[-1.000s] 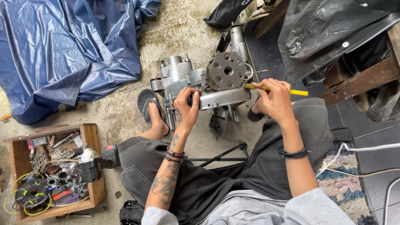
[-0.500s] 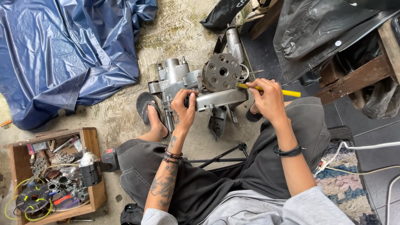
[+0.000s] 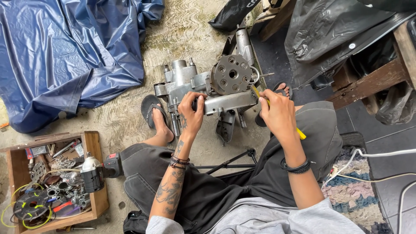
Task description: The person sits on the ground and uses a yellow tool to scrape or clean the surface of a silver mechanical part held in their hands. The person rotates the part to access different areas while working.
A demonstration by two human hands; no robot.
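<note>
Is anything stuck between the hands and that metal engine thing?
Nothing visible. The left hand grips the engine directly. The right hand holds a yellow tool whose tip already reaches the engine's side.

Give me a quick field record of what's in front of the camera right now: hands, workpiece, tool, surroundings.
workpiece: grey metal engine casing on the ground, round holed disc facing up
left hand: gripping the casing's near edge
right hand: holding a yellow-handled tool against the casing's right side
left of person: wooden box of parts, cordless drill
background: blue tarp
</note>
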